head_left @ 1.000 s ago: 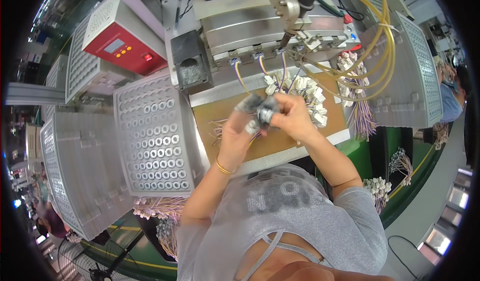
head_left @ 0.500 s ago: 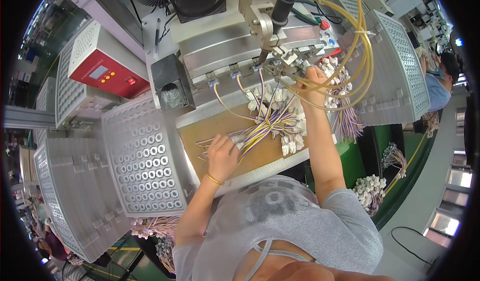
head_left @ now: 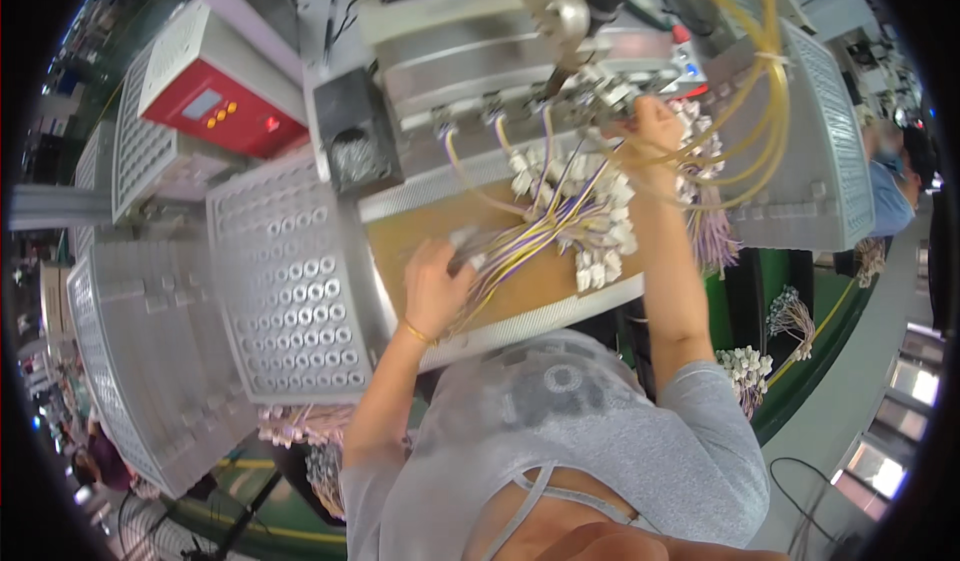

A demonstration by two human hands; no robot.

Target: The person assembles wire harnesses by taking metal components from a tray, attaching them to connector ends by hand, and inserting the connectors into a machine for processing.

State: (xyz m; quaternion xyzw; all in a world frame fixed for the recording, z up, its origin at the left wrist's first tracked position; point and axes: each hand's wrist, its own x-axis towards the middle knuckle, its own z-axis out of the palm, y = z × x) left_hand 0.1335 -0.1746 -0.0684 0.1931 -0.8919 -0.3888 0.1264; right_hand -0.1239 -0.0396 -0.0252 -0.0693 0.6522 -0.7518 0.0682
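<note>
A bundle of yellow, purple and white wires (head_left: 545, 231) with white plastic connectors (head_left: 600, 269) lies across a brown board (head_left: 520, 296). My left hand (head_left: 435, 286) is at the bundle's left end, its thumb and forefinger near the wires. Motion smears those fingertips, which look whitish. At the right end of the metal fixture, my right hand (head_left: 655, 133) has its fingers closed beside a small metal clamp (head_left: 610, 91); what they hold is hidden. Three wire leads run from small connectors (head_left: 494, 113) seated along the fixture's front edge.
A black box (head_left: 355, 136) and a red and white control unit (head_left: 225, 106) stand to the left. Stacked clear trays (head_left: 290, 311) flank the board. Looped yellow tubes (head_left: 770, 111) hang over my right forearm. More wire bundles (head_left: 745, 376) lie at the right.
The whole view has shifted and blurred, with the bench appearing slightly further right. My left hand has risen a little along the wire ends. My right hand stays by the clamp.
</note>
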